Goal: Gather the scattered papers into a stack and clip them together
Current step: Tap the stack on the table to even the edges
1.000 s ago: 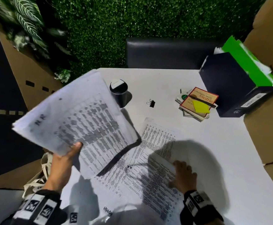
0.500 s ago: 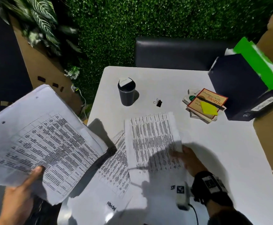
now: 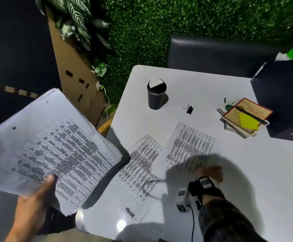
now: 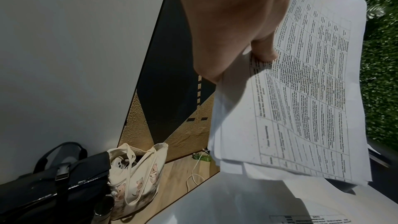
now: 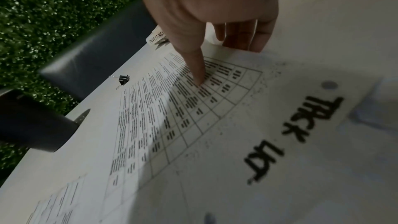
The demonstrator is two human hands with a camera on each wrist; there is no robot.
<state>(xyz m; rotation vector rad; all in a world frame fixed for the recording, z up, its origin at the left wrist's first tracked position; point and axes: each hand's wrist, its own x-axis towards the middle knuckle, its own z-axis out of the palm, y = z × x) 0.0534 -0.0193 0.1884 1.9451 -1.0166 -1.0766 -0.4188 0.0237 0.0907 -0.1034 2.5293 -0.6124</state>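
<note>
Head view: left hand (image 3: 32, 205) grips the white printed-sheet stack (image 3: 44, 147); right hand (image 5: 206, 11) pinches the loose printed sheet (image 5: 193, 125) beside it; slide flat, avoid creasing.

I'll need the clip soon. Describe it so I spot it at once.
On the white table, look just right of the dark lidded cup, before the book pile. The binder clip lies there alone: tiny, black, with wire handles.

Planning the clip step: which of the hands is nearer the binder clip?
Right. The right hand rests on a sheet on the table, below the binder clip. The left hand holds the paper stack off the table's left edge.
</note>
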